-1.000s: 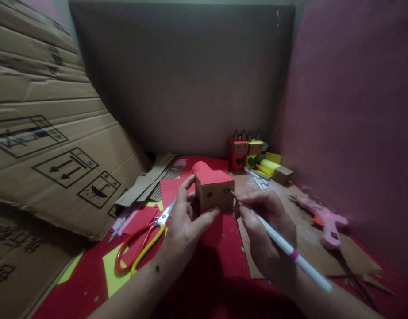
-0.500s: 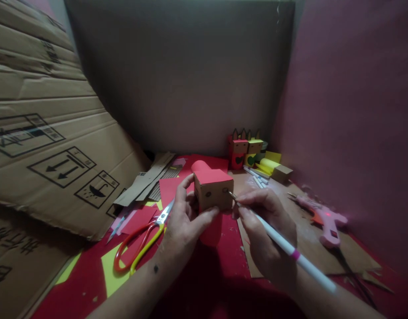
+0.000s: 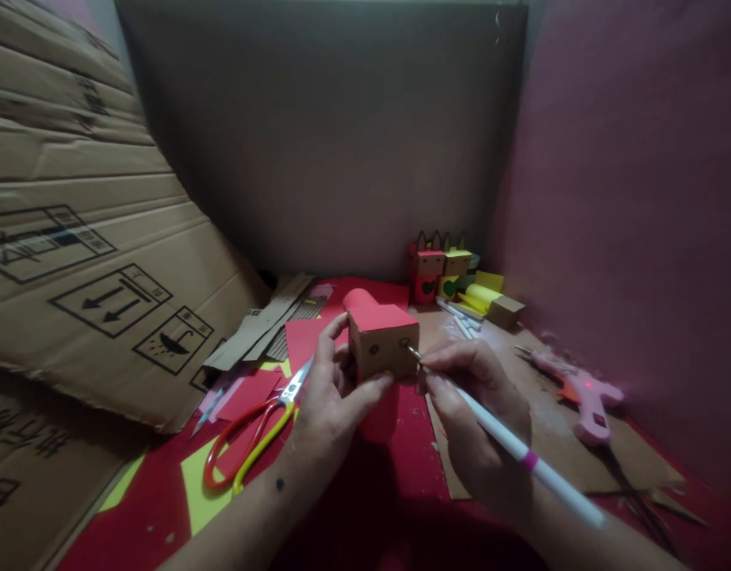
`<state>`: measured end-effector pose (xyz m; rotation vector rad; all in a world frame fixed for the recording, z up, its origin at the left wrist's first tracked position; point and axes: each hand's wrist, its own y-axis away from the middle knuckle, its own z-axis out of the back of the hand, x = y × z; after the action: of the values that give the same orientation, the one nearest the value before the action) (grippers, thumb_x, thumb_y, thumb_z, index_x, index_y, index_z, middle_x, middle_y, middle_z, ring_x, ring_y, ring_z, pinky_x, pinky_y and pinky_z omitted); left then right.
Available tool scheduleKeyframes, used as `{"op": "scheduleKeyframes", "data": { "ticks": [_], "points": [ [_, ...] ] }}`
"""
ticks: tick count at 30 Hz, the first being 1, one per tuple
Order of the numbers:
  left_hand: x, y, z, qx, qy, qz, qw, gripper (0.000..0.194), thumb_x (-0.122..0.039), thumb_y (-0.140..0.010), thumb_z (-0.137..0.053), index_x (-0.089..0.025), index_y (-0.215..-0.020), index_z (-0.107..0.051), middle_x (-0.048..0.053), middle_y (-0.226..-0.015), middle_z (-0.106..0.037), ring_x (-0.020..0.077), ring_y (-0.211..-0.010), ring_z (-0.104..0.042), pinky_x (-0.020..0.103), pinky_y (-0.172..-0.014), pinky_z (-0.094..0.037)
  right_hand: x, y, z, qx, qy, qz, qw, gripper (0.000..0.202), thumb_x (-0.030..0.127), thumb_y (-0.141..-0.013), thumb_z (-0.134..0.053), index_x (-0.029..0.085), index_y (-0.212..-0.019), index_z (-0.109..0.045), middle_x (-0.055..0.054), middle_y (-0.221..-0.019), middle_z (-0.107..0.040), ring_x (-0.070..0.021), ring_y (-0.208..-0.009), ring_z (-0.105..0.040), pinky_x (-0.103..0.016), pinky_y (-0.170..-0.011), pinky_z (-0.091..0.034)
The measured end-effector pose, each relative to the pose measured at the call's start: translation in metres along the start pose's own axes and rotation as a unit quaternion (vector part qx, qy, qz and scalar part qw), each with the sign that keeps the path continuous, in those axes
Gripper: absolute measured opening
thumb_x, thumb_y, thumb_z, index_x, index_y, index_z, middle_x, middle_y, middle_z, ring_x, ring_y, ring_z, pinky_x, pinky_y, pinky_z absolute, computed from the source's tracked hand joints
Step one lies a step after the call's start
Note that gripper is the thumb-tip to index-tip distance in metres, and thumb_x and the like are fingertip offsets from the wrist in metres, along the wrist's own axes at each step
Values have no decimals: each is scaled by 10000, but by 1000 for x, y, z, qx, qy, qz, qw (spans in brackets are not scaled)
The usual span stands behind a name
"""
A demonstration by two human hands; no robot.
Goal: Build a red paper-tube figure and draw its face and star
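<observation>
My left hand (image 3: 335,400) is closed around a small cardboard box (image 3: 384,363) with a red paper top, thumb along its lower front edge. Two oval eyes are drawn on the box's front face; the left one has a dark centre. Below the box, a red paper part shows behind my thumb. In my right hand (image 3: 484,404) a white marker pen (image 3: 502,432) with a pink band is gripped like a pencil. Its thin tip meets the right eye. Left of my left wrist lie scissors (image 3: 262,432) with red and yellow handles.
A pink glue gun (image 3: 579,388) lies at right on a cardboard sheet (image 3: 559,452). Red and yellow paper figures (image 3: 428,274) stand at the back, near a yellow roll with a cardboard box (image 3: 505,311) and several pens (image 3: 461,316). A large carton (image 3: 104,238) leans at left.
The marker tip has shifted very slightly at the right eye, from its edge inward. Both hands keep nearly the same place and grip.
</observation>
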<state>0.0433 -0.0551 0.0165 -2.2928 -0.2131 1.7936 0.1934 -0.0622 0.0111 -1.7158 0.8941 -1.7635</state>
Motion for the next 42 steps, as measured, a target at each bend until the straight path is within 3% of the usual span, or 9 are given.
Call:
{"op": "scheduleKeyframes", "data": {
  "ticks": [4,17,27,42],
  "points": [
    [-2,2,-3,-10,0,-2,1000,782,-279,-784,-779,-298,-1430,-339,80,-1178,-660,314,-1182,-620,526,-1083,-424,-1,1,0,1,-10,-1,1000,155,110,-894,-536,245,-942,-595,27,-833,-622,-83,-589,-541,-219,-498,-442],
    [-1,2,-1,-1,4,25,1000,797,-308,-786,-793,-336,-1427,-321,57,-1163,-653,300,-1179,-629,507,-1096,-425,2,1,-1,-6,18,24,1000,181,101,-882,-552,257,-959,-602,20,-877,-631,-123,-714,-605,-239,-634,-523],
    [-1,2,-3,-14,12,21,1000,811,-282,-753,-812,-312,-1417,-347,74,-1161,-643,309,-1181,-616,510,-1089,-429,0,1,-3,1,4,8,1000,174,104,-889,-540,259,-951,-593,42,-772,-599,-85,-520,-495,-233,-492,-456],
    [-1,1,-1,-10,1,13,1000,813,-304,-758,-814,-314,-1425,-348,81,-1148,-659,325,-1165,-627,463,-978,-508,0,0,0,5,-8,-7,1000,133,130,-895,-541,249,-927,-592,43,-712,-592,-84,-472,-474,-231,-425,-406]
  ]
}}
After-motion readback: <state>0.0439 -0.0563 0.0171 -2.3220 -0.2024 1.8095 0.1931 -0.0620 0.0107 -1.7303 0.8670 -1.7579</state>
